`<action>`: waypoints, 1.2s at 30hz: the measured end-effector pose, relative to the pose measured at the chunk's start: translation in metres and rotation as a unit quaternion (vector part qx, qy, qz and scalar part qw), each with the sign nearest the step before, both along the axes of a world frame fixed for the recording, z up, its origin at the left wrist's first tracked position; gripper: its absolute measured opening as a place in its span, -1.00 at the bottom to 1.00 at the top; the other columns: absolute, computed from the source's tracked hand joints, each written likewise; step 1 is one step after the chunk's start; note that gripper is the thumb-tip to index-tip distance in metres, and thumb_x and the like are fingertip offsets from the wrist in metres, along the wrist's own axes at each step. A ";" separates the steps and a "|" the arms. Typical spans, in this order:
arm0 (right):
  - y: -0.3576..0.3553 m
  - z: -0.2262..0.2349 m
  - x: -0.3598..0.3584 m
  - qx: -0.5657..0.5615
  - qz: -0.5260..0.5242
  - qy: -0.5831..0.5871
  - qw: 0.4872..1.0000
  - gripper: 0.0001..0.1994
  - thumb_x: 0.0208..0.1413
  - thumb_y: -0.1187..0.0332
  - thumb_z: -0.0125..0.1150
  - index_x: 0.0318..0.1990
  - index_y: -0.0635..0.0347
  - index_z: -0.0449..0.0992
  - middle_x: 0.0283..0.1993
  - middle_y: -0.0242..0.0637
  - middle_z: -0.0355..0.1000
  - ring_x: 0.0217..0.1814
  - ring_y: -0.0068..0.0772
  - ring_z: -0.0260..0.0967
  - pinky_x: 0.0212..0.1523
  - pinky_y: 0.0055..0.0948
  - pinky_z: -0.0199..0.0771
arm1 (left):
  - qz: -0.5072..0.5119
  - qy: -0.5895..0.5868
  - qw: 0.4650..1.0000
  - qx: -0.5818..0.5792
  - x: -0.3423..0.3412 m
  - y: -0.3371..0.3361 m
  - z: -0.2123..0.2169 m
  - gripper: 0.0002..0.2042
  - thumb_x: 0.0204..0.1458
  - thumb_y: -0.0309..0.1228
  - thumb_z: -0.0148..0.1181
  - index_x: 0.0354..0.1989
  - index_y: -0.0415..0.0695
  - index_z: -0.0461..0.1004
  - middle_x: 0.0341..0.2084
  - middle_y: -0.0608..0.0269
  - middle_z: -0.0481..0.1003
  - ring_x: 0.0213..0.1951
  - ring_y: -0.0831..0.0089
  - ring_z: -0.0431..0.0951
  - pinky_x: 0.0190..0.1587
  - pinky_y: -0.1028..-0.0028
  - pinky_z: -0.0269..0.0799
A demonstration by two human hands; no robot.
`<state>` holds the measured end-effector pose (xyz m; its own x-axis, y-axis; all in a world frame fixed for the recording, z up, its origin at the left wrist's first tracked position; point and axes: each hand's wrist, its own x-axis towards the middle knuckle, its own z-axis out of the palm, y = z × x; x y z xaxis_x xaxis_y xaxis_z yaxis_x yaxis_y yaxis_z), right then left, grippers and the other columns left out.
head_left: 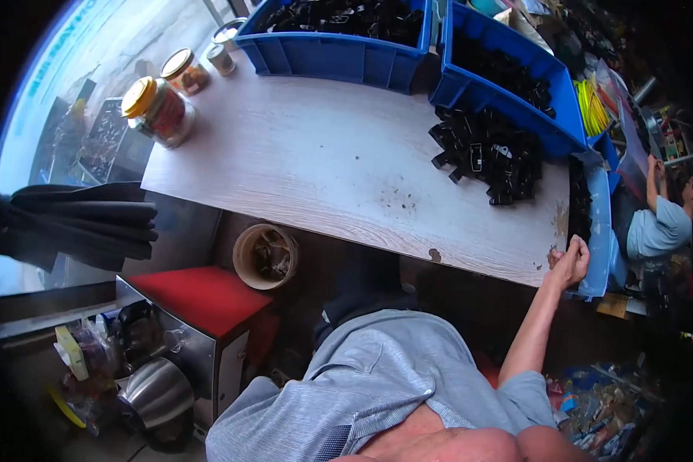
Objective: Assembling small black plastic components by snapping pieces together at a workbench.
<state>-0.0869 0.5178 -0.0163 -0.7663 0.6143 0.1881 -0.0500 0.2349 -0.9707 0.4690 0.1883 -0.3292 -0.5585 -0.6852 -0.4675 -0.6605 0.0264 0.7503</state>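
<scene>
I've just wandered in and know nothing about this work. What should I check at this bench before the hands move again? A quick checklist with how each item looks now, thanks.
1. Right hand in view: ok, at the table's near right corner, fingers curled.
2. Right hand free of any part: cannot tell, the curled fingers hide it.
3. Left hand in view: not ok, it does not show.
4. Pile of black parts back from the table's front edge: ok.
5. Tabletop clean: not ok, dark crumbs lie in front of the pile, toward its left.
6. Yellow-lidded jar away from the pile: ok, at the table's left end.
</scene>
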 end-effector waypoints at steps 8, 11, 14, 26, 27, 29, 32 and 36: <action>0.008 0.002 0.009 -0.045 0.046 -0.009 0.998 -0.76 0.16 0.25 0.35 -0.11 0.16 0.56 -0.62 -0.39 0.38 -0.64 -0.57 0.32 -0.55 -0.58 0.43 | 0.008 -0.029 0.999 -0.029 -0.017 0.013 -0.006 -0.62 0.25 -0.14 0.07 -0.11 -0.24 0.59 -0.17 -0.17 0.60 -0.12 0.06 0.63 -0.07 0.19 0.49; 0.009 0.000 0.006 -0.058 0.062 0.006 0.996 -0.77 0.17 0.23 0.34 -0.11 0.12 0.57 -0.65 -0.40 0.36 -0.69 -0.56 0.30 -0.61 -0.57 0.39 | 0.009 -0.045 0.998 -0.044 -0.022 0.005 0.002 -0.62 0.24 -0.14 0.07 -0.11 -0.24 0.59 -0.18 -0.17 0.60 -0.13 0.06 0.64 -0.08 0.19 0.49; 0.008 -0.002 0.003 -0.070 0.068 0.007 0.995 -0.80 0.16 0.23 0.34 -0.13 0.06 0.58 -0.68 -0.42 0.35 -0.73 -0.56 0.29 -0.68 -0.56 0.34 | 0.044 -0.020 0.996 -0.076 -0.064 -0.016 0.044 -0.65 0.23 -0.17 0.10 -0.16 -0.25 0.60 -0.29 -0.15 0.62 -0.20 0.06 0.65 -0.14 0.21 0.49; 0.017 -0.007 0.003 -0.071 0.072 0.006 0.995 -0.80 0.18 0.26 0.33 -0.15 0.16 0.58 -0.65 -0.44 0.33 -0.67 -0.63 0.28 -0.58 -0.59 0.39 | -0.115 0.425 0.718 -0.539 -0.387 -0.172 0.415 -0.52 0.04 -0.37 0.39 0.16 -0.15 0.47 0.08 -0.05 0.49 0.12 0.00 0.47 0.14 0.15 0.39; 0.020 -0.010 0.002 -0.073 0.068 0.011 0.995 -0.82 0.18 0.27 0.34 -0.15 0.11 0.57 -0.71 -0.45 0.30 -0.73 -0.60 0.26 -0.65 -0.60 0.28 | -0.119 0.408 0.711 -0.561 -0.417 -0.186 0.425 -0.48 0.04 -0.28 0.40 0.18 -0.12 0.46 0.14 -0.06 0.45 0.18 -0.02 0.42 0.18 0.10 0.35; 0.008 -0.002 0.006 -0.081 0.072 0.008 0.994 -0.82 0.19 0.26 0.33 -0.14 0.10 0.56 -0.70 -0.46 0.30 -0.73 -0.61 0.25 -0.67 -0.61 0.24 | -0.121 0.331 0.715 -0.604 -0.466 -0.222 0.440 -0.36 0.03 -0.01 0.35 0.24 -0.10 0.41 0.21 -0.08 0.38 0.23 -0.05 0.36 0.22 0.07 0.32; 0.014 -0.007 0.007 -0.077 0.090 -0.008 0.993 -0.74 0.18 0.21 0.33 -0.11 0.20 0.56 -0.47 -0.40 0.43 -0.63 -0.63 0.29 -0.51 -0.56 0.51 | -0.170 0.308 0.728 -0.588 -0.533 -0.269 0.455 -0.18 -0.04 0.21 0.30 0.32 -0.07 0.33 0.23 -0.11 0.35 0.24 -0.14 0.33 0.19 0.01 0.35; 0.023 -0.017 0.001 -0.077 0.047 0.004 0.996 -0.78 0.17 0.21 0.34 -0.10 0.02 0.54 -0.71 -0.41 0.28 -0.76 -0.54 0.23 -0.73 -0.59 0.17 | -0.230 0.107 0.764 -0.593 -0.603 -0.296 0.444 -0.10 -0.09 0.32 0.28 0.40 0.12 0.25 0.23 -0.09 0.35 0.21 -0.14 0.36 0.17 -0.05 0.36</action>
<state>-0.0861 0.5405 -0.0336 -0.8204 0.5622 0.1045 -0.0733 0.0779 -0.9943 -0.1342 -0.1076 0.1152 -0.8450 -0.2639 0.4652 -0.2420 0.9643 0.1073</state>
